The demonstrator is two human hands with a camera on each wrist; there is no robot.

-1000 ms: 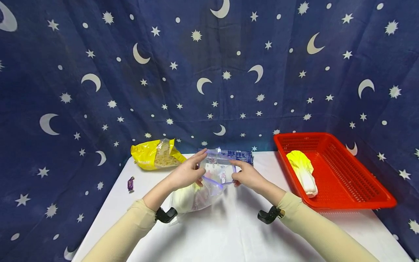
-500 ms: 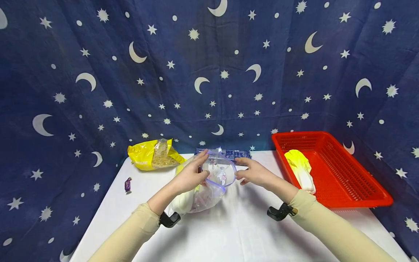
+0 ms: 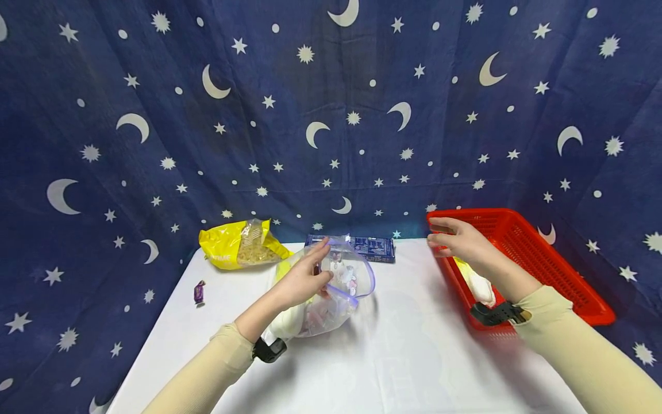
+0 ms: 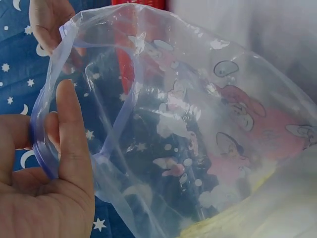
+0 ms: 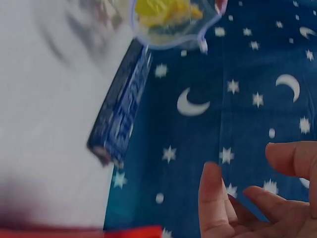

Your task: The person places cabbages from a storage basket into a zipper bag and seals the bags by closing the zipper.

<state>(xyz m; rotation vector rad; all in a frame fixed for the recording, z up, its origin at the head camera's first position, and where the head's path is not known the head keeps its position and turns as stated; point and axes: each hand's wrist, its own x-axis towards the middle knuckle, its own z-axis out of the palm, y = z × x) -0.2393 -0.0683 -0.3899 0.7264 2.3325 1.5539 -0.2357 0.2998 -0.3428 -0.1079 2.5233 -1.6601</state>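
Observation:
My left hand (image 3: 304, 283) pinches the rim of a clear zip bag (image 3: 331, 315) whose mouth gapes in a loop edged with purple. Pink cartoon prints (image 4: 240, 111) cover the bag's side in the left wrist view. A pale green and white leafy vegetable (image 3: 288, 322) lies inside it. My right hand (image 3: 465, 242), holding nothing, hovers over the left side of a red plastic basket (image 3: 561, 259), fingers relaxed and spread. Beneath that hand and wrist, a small napa cabbage (image 3: 480, 286) lies in the basket, its yellow leaf end partly hidden.
A yellow bag of pasta (image 3: 233, 246) lies at the back left of the white table (image 3: 408, 356). A dark blue box (image 3: 377, 248) sits behind the zip bag. A small purple wrapped candy (image 3: 199, 293) is near the left edge. A starry curtain (image 3: 289, 115) hangs behind.
My right hand has let go of the zip bag's rim and moved right, over the red basket. My left hand keeps its hold, and the bag's mouth has widened into a rounder loop.

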